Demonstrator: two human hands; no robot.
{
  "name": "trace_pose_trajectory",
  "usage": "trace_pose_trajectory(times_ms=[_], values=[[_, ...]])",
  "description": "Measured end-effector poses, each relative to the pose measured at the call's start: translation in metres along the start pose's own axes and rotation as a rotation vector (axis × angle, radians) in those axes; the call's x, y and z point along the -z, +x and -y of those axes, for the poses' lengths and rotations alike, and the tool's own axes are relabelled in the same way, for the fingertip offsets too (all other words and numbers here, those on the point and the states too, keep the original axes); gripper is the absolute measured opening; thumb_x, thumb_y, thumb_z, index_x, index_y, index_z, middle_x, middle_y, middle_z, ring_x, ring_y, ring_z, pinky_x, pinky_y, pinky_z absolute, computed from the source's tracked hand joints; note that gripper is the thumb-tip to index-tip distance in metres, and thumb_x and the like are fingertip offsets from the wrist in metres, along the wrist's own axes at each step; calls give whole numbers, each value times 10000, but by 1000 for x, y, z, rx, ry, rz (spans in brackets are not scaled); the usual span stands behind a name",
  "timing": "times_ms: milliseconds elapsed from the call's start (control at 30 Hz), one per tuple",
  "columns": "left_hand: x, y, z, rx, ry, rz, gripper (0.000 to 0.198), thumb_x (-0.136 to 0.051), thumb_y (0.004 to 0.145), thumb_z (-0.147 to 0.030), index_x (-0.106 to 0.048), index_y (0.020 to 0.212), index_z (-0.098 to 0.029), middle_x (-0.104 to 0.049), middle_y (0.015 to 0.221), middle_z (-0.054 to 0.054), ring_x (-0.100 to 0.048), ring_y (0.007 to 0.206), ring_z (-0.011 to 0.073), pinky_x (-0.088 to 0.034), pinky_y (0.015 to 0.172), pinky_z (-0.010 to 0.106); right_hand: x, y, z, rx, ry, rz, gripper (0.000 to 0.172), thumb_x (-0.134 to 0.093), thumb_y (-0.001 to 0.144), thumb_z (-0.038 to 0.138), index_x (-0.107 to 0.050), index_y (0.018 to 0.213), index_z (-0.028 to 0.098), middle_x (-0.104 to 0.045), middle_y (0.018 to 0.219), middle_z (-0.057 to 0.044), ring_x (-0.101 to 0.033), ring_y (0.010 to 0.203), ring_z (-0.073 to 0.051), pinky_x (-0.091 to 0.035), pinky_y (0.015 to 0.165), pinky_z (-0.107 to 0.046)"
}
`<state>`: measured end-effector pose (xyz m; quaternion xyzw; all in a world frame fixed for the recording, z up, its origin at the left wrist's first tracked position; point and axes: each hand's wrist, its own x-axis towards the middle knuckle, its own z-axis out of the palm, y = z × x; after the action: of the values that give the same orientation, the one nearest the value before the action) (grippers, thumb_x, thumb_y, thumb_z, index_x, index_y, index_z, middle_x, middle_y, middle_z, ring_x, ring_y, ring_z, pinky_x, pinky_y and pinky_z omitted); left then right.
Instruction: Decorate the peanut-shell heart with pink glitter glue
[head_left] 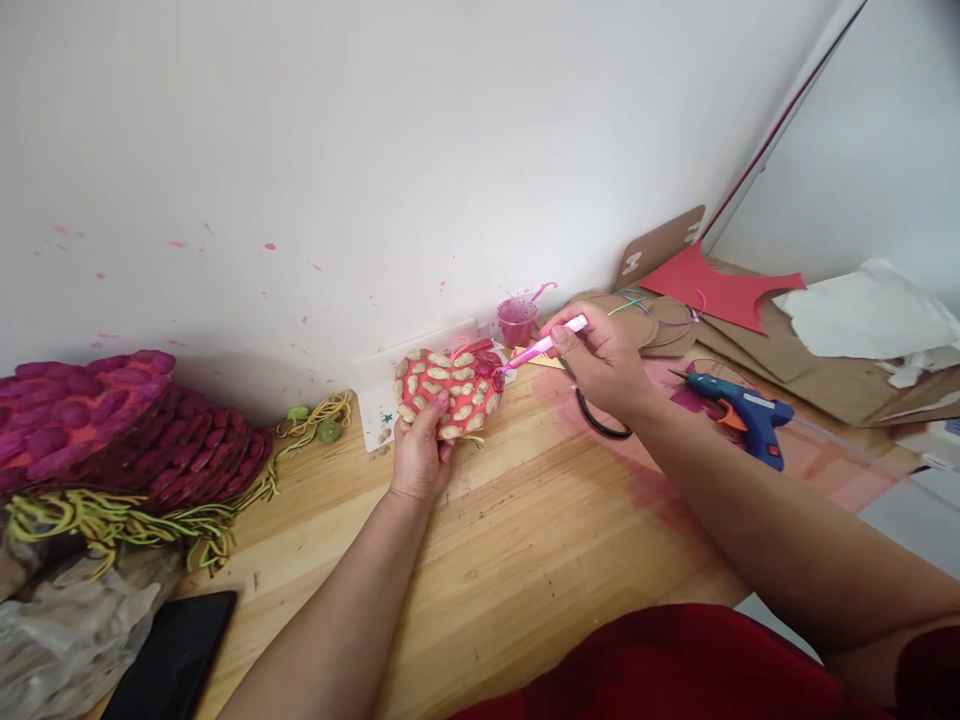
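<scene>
Near right hand (pixel 602 358): pink-stained cup (pixel 517 325), glue gun (pixel 752 408).

A wooden tabletop (pixel 480 600) bears a black phone (pixel 180 645); a crumpled plastic bag (pixel 82 635) lies beside it. Yellow-green yarn (pixel 331 406) lies farther back; brown cardboard (pixel 814 378) lies at right.

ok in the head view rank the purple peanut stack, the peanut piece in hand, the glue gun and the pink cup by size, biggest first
1. Purple peanut stack
2. Peanut piece and glue gun, too alike to rank
3. Pink cup
</scene>
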<state>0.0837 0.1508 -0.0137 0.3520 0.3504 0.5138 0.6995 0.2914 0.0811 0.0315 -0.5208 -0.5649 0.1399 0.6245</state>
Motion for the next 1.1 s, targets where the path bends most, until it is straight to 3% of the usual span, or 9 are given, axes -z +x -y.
trace_pose_trajectory(times_ms=[133,300,500,667,800,967,1100], values=[[2,1,-1,75,-13,67,362,-827,637,-310,-488,660,-187,-475,460,-110,-290,288,14,-175,297,158,-1,1,1,-30,96,46,403,-646,911,605,-602,846,211,-553,692,26,-499,622,-120,-410,592,-271],[5,2,-2,112,-38,106,384,-819,663,-319,-456,637,-193,-443,439,-112,-269,277,12,-163,297,168,2,2,-1,-49,51,-34,404,-672,890,608,-610,856,210,-584,733,17,-524,660,-123,-422,617,-270],[5,3,-2,133,-33,120,418,-817,676,-339,-431,607,-194,-432,413,-105,-267,267,15,-169,296,165,1,2,0,-45,136,41,400,-657,908,595,-594,832,207,-553,695,29,-498,621,-110,-427,597,-263],[5,3,-3,151,-43,118,402,-802,679,-335,-442,568,-194,-401,353,-93,-244,251,18,-159,294,157,1,3,-1,-56,136,-19,403,-693,880,596,-608,839,204,-563,722,23,-505,637,-111,-415,592,-260],[5,2,-6,193,-43,111,397,-776,705,-343,-437,554,-201,-382,343,-85,-237,244,24,-143,284,157,0,2,-2,-55,162,38,395,-665,904,590,-591,824,211,-549,695,27,-493,621,-113,-419,586,-263],[3,2,-8,214,-38,108,395,-773,731,-355,-445,572,-202,-382,345,-87,-235,244,27,-156,288,154,0,3,-2,-52,133,-39,396,-673,893,601,-611,847,212,-557,721,20,-519,655,-125,-433,617,-276],[4,2,-8,215,-34,118,415,-777,731,-373,-436,564,-206,-374,341,-85,-235,243,29,-158,288,161,-1,-1,4,-6,97,24,386,-642,918,596,-613,853,217,-578,724,11,-534,673,-137,-444,647,-291]])
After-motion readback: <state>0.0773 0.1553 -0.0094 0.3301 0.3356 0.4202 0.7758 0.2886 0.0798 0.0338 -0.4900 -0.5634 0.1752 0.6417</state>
